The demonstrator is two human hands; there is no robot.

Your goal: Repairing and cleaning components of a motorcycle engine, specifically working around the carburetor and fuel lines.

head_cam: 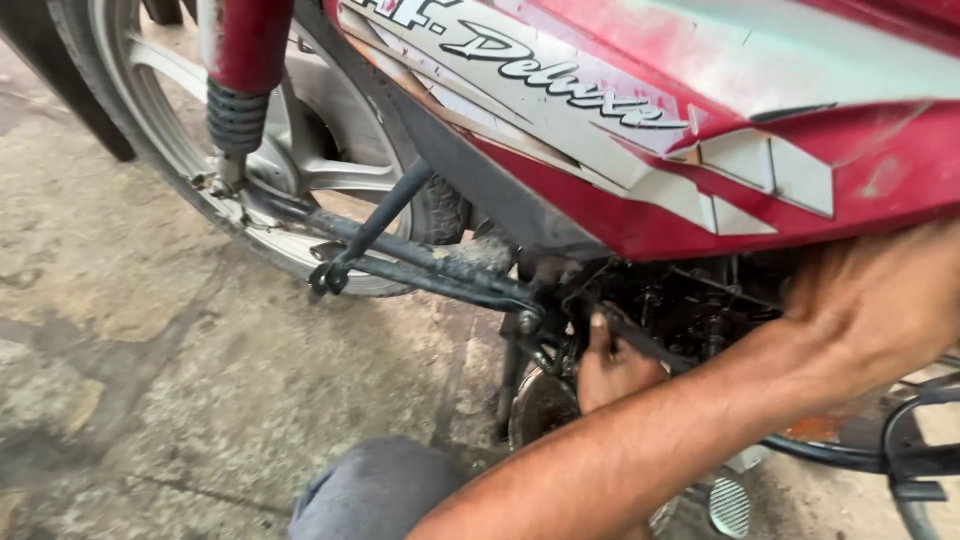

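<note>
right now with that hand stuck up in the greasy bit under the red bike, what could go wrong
The hand has its fingers wedged among the black oily engine parts; a slip could pinch or scrape them on the metal edges. The red side panel hides much of what the hand touches, so the work is partly blind. The motorcycle leans over the person's knee; if its stand shifts, it could tip onto them.

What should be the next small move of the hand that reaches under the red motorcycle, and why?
Probably a short pull on the dark, greasy part that the hand grips beneath the red side panel, to test whether it is free. The fingers are already closed around it beside the round engine cover. Which hand this is, and what the part is, cannot be told.
</note>
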